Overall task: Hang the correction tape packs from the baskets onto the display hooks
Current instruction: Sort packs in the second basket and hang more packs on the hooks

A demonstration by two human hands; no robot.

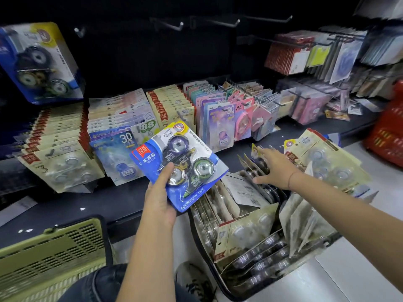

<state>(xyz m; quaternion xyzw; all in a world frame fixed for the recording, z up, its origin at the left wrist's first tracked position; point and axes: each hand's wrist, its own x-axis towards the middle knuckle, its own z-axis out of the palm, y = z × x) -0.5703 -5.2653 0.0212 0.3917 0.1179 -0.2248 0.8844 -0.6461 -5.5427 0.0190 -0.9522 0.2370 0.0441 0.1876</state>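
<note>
Shelving (65, 205) behind, pack (192, 162) in left grip (161, 200)

Behind the blue pack (196, 155) the left hand's (160, 205) fingers are hidden; only the thumb shows on its front. Its fine print is too small to read. Just right of it, which pack in the black basket (229, 293) the right hand's (274, 168) fingers touch cannot be told. Far up and left of it, a hanging pack (41, 62) is smeared and clipped by the picture's edge. Below-left of it the olive basket (54, 253) runs off the picture; far right, the red basket (390, 136) is cut too, under blurred hooked cards (305, 55).
</note>
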